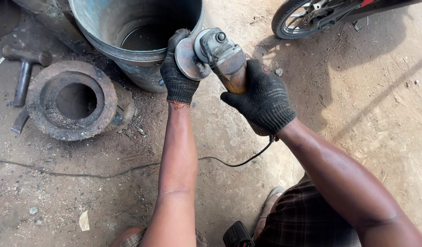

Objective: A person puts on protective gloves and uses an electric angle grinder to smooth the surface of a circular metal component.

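Observation:
I hold a worn angle grinder (222, 55) over dirt ground. My right hand (262, 98), in a black knit glove, grips its orange-brown body. My left hand (176, 75), also in a black glove, is wrapped around the edge of the grinder's round disc (189, 61) and guard. The grinder's black cord (238, 162) runs from under my right wrist across the ground to the left. Just behind the disc stands a large grey-blue metal drum (137, 50), open at the top.
A rusty round flanged ring (73, 100) lies on the ground at left, with a hammer (23, 73) beside it. A motorcycle wheel (302, 16) is at the top right. A small black object (238, 235) lies by my knees.

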